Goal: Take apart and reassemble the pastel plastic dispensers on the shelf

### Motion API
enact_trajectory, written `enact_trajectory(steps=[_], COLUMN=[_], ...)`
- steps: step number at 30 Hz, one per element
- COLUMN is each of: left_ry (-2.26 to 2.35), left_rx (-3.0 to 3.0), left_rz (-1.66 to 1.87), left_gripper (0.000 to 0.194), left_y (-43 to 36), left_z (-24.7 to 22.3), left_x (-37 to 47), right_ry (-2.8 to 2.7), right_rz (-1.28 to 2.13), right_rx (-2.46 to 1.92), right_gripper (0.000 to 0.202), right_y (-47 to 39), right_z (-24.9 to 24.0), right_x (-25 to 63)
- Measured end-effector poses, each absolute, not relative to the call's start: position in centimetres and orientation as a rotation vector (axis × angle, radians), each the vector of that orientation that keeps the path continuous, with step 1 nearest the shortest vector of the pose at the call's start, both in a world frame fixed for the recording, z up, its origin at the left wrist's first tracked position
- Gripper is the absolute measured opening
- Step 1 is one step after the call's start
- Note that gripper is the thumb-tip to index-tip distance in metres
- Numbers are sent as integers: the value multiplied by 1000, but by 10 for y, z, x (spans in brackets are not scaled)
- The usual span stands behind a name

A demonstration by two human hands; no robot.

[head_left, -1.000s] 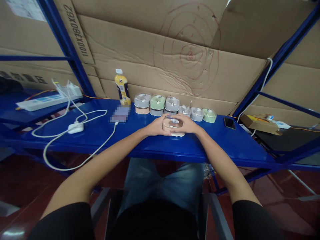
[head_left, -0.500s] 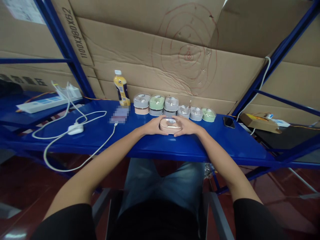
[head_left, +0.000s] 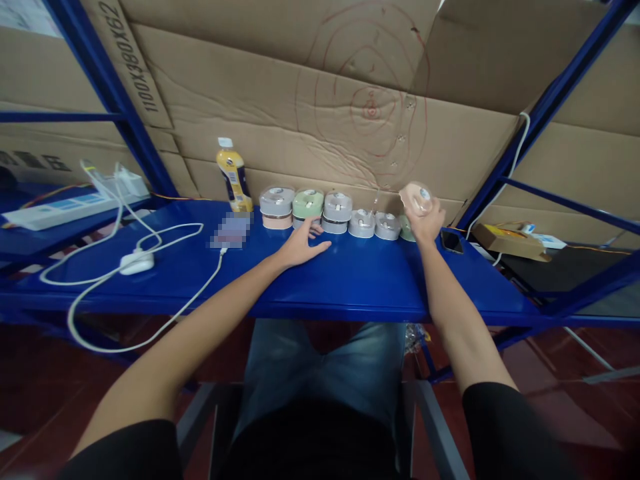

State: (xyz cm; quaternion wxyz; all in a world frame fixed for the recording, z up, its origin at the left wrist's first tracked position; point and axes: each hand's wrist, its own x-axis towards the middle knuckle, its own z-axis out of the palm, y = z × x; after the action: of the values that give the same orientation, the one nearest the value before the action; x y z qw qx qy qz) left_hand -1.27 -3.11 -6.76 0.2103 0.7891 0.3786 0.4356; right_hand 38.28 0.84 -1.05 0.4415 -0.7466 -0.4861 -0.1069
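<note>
My right hand (head_left: 425, 217) grips a pink lidded box (head_left: 416, 199) with a clear cover, raised and tilted above a green box (head_left: 406, 228) at the right end of a row. The hand partly hides that green box. My left hand (head_left: 301, 245) lies open on the blue table (head_left: 350, 280), fingers apart, just in front of the stacked boxes. Behind it stands a green box (head_left: 307, 203) on a grey one. To its left, a grey box (head_left: 277, 200) rests on a pink one; to its right are two stacked grey boxes (head_left: 337, 207). Single grey boxes (head_left: 361, 223) continue the row.
A yellow drink bottle (head_left: 234, 177) stands at the back left, near a blurred flat item (head_left: 231, 230) with a white cable (head_left: 213, 277). A white adapter (head_left: 137, 262) lies further left. On the right is a dark phone (head_left: 451, 241). Cardboard (head_left: 240, 87) walls the back.
The pink box has left the table's middle and moved up and right in my right hand. My left hand has let go of it and shifted slightly left.
</note>
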Motion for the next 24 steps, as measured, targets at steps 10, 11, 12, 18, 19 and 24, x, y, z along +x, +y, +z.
enact_trajectory(steps=[10,11,12,18,19,24], left_ry=[1117,1120,1121,1145,1145,1117], left_rx=[2268,2272,2274,2273,2274,2313], left_rz=[1089,1079,1073,1042,1041,1061], left_gripper=[83,83,83,84,84,76], left_y=[-30,-30,-29,-27,-27,-25], left_z=[-70,-70,-70,-70,-71,-74], left_x=[-14,-14,-14,-13,-13,-13], right_ry=[-1155,-1144,-1129,-1601,-1762,-2280], right_rz=[-255,-259,-272,-384,-371,-259], right_rx=[-2052,-2055,-2047,-1613,-1542,-1426], right_gripper=[108,111,112,78,77,82], right_y=[20,19,17,8,8,11], right_z=[-36,-34,-32,-24,-26,-44], right_x=[395,393,390,359,348,297])
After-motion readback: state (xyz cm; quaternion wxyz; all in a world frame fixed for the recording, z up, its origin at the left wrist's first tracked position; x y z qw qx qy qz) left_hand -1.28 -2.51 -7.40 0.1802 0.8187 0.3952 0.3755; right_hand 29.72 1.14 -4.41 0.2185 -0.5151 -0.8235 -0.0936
